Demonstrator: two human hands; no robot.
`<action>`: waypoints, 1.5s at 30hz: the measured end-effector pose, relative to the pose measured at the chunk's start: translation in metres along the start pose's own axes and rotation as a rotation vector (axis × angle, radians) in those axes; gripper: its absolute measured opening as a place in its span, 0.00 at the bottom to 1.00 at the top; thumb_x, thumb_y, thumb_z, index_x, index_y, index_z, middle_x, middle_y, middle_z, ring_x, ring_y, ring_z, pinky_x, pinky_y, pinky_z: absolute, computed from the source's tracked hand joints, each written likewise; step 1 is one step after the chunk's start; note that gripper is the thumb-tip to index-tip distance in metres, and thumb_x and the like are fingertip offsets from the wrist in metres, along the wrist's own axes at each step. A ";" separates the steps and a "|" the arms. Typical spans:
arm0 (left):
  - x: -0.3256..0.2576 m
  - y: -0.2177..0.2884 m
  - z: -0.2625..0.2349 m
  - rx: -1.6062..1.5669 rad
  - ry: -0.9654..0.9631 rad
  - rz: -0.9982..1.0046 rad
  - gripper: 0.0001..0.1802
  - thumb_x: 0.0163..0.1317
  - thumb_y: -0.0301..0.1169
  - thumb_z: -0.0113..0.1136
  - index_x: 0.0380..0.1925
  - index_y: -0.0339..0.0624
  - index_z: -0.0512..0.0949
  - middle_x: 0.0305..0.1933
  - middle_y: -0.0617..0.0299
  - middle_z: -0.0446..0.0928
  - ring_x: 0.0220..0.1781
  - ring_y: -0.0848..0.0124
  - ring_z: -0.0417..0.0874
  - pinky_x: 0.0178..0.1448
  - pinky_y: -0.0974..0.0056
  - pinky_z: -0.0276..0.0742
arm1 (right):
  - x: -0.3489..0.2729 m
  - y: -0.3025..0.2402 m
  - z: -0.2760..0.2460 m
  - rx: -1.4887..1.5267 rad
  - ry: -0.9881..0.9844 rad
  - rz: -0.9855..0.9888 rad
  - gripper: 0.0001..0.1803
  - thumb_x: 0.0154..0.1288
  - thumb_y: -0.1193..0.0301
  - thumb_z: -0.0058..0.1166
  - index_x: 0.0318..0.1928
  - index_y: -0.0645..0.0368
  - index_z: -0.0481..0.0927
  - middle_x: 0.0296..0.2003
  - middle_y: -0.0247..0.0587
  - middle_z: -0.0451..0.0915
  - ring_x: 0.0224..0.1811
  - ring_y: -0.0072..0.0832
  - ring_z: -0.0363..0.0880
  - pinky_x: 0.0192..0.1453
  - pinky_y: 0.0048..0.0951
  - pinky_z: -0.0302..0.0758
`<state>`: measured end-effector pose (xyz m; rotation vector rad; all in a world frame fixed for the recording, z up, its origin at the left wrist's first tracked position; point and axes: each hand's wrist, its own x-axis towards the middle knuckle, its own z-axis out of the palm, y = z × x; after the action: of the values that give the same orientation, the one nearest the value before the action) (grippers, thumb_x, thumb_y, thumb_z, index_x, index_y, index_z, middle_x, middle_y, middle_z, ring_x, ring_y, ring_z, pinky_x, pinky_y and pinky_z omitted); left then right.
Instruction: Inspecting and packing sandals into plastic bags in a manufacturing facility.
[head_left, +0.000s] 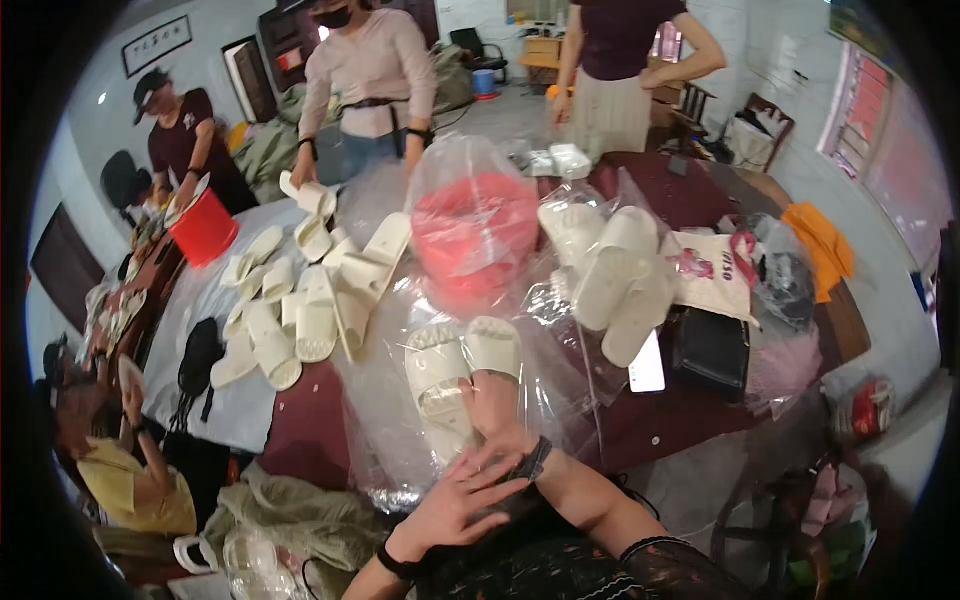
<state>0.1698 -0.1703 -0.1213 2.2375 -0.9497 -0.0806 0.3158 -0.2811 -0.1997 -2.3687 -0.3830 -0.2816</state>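
Two white slippers lie side by side before me on clear plastic bags: a left slipper (436, 375) and a right slipper (493, 342). My right hand (494, 408) is at the heel end of the right slipper and appears to hold it; its fingertips are mostly hidden. Closer to me, my left hand (462, 508) has its fingers spread across my right wrist, and nothing shows in it. Beyond the slippers stands a pink-red bundle (475, 235) wrapped in clear plastic.
A pile of white slippers (315, 320) covers the table's left half. Bagged slippers (625, 270), a white phone (647, 364), a black wallet (711, 348) and a cloth pouch (712, 275) lie to the right. A red bucket (203, 228) stands far left; several people are around the table.
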 end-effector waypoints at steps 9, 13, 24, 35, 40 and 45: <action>-0.013 -0.066 0.028 0.271 0.412 -0.311 0.46 0.58 0.58 0.63 0.70 0.44 0.61 0.77 0.36 0.48 0.77 0.38 0.49 0.74 0.37 0.48 | 0.040 0.033 -0.110 0.167 0.430 0.049 0.18 0.65 0.61 0.55 0.29 0.65 0.78 0.24 0.59 0.79 0.28 0.57 0.78 0.35 0.51 0.73; -0.024 -0.089 0.042 0.389 0.257 -0.494 0.46 0.58 0.60 0.61 0.71 0.50 0.62 0.76 0.40 0.52 0.77 0.42 0.51 0.75 0.36 0.46 | 0.089 0.079 -0.167 -0.060 0.798 0.006 0.22 0.66 0.62 0.56 0.23 0.69 0.73 0.22 0.60 0.76 0.26 0.52 0.76 0.32 0.49 0.68; -0.018 -0.090 0.055 0.448 0.272 -0.481 0.42 0.56 0.59 0.62 0.68 0.54 0.67 0.75 0.43 0.56 0.76 0.43 0.54 0.75 0.37 0.47 | 0.141 0.231 -0.208 -0.203 0.595 0.459 0.24 0.69 0.57 0.51 0.37 0.73 0.76 0.32 0.64 0.80 0.38 0.60 0.79 0.45 0.51 0.72; -0.031 -0.094 0.050 0.473 0.295 -0.589 0.44 0.57 0.61 0.59 0.71 0.57 0.63 0.78 0.46 0.51 0.78 0.44 0.51 0.77 0.39 0.45 | 0.000 0.130 -0.163 -0.300 0.099 0.005 0.32 0.69 0.77 0.43 0.70 0.76 0.52 0.71 0.68 0.50 0.75 0.59 0.46 0.79 0.48 0.45; -0.036 -0.087 0.042 0.490 0.180 -0.489 0.45 0.58 0.63 0.57 0.72 0.57 0.60 0.78 0.44 0.49 0.78 0.43 0.50 0.75 0.39 0.50 | -0.051 -0.015 -0.136 0.155 -0.157 -0.350 0.22 0.65 0.69 0.54 0.57 0.66 0.75 0.55 0.58 0.76 0.59 0.55 0.73 0.65 0.48 0.66; -0.046 -0.091 0.014 0.466 0.138 -0.451 0.46 0.54 0.63 0.62 0.69 0.52 0.65 0.74 0.41 0.57 0.73 0.39 0.60 0.72 0.43 0.60 | -0.053 -0.017 -0.066 0.001 -0.470 -0.618 0.26 0.60 0.58 0.62 0.56 0.58 0.77 0.51 0.46 0.78 0.57 0.46 0.74 0.60 0.46 0.69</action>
<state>0.1874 -0.1043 -0.1975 2.8123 -0.3986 0.1032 0.2543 -0.3248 -0.1575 -2.2418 -1.3388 0.0060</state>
